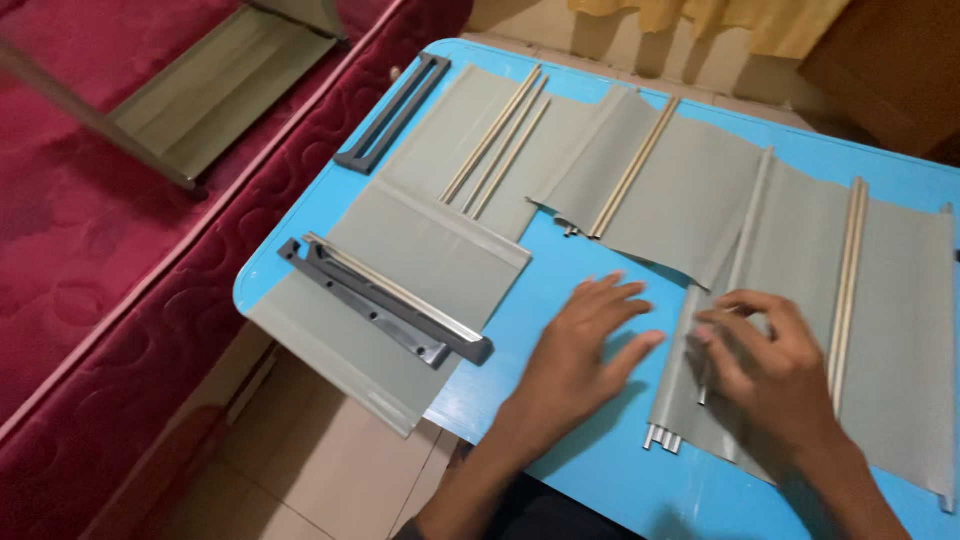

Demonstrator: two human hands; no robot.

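Blue table [560, 300] beside red mattress [90, 250] holds grey fabric panels [690, 190].

A blue table [600, 455] carried two dark grey plastic brackets [385, 305], one near its left edge and one [393, 110] at the far left corner, beside three loose metal rods [497, 140]. Left of it lay a red quilted mattress [90, 260]. Yellow cloth [740, 22] hung at the far side.

A home bedroom, judging by the red quilted bed [90, 250] filling the frame's left, tiled floor [330, 460] below, and yellow curtain [740, 25] at top.
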